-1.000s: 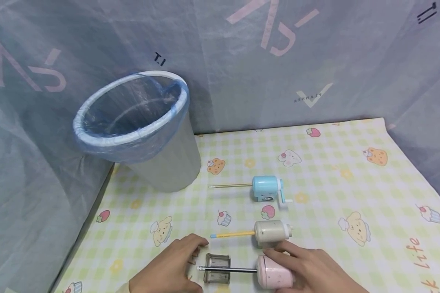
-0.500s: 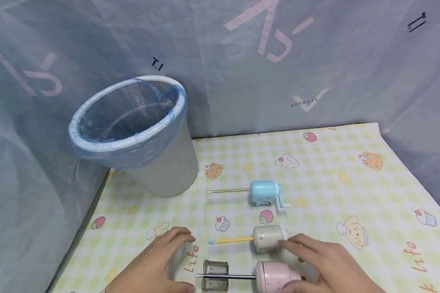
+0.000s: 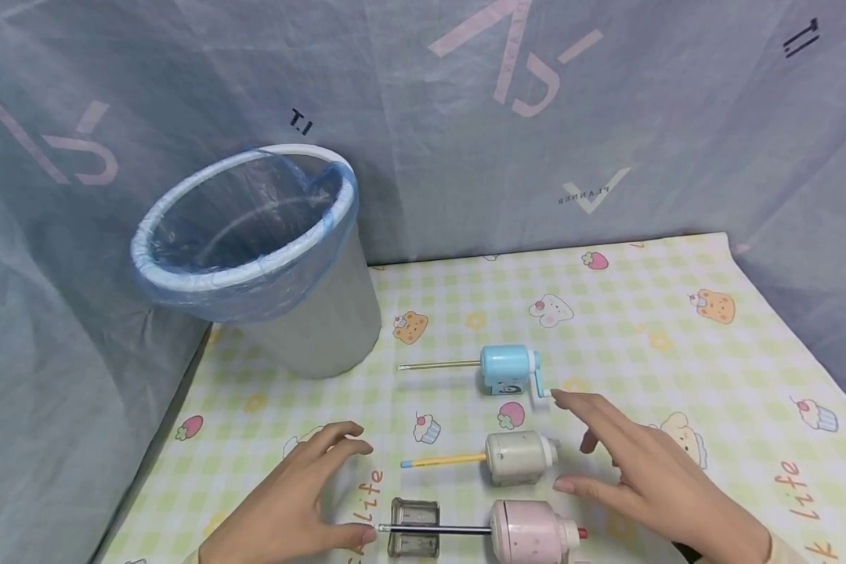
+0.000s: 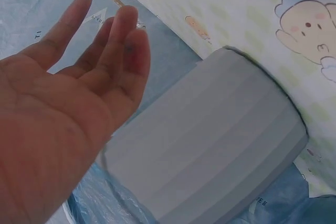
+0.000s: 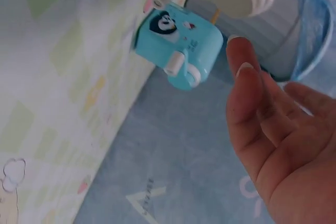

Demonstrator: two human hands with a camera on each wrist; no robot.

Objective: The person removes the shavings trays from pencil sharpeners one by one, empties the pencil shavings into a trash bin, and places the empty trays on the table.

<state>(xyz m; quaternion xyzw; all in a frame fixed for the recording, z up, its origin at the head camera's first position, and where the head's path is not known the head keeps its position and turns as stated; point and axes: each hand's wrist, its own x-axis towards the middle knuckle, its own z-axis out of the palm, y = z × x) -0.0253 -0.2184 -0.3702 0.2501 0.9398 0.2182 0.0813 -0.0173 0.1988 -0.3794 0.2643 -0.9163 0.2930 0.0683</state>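
"What changed?"
"My right hand [image 3: 638,470] is now off the pink plastic barrel-shaped pencil sharpener [image 3: 525,533], so that stands unheld, slim black pencil [image 3: 465,531] in its front."
"Hands?"
"Both hold nothing, fingers spread wide, loosely bent. Right's beside the beige barrel-shaped pencil sharpener [image 3: 515,457]; left hand [image 3: 289,497] has its thumb by the black pencil's end, contact unclear."

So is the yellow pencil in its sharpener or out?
In: the yellow pencil runs into the beige crank pencil sharpener, its blue end sticking out.
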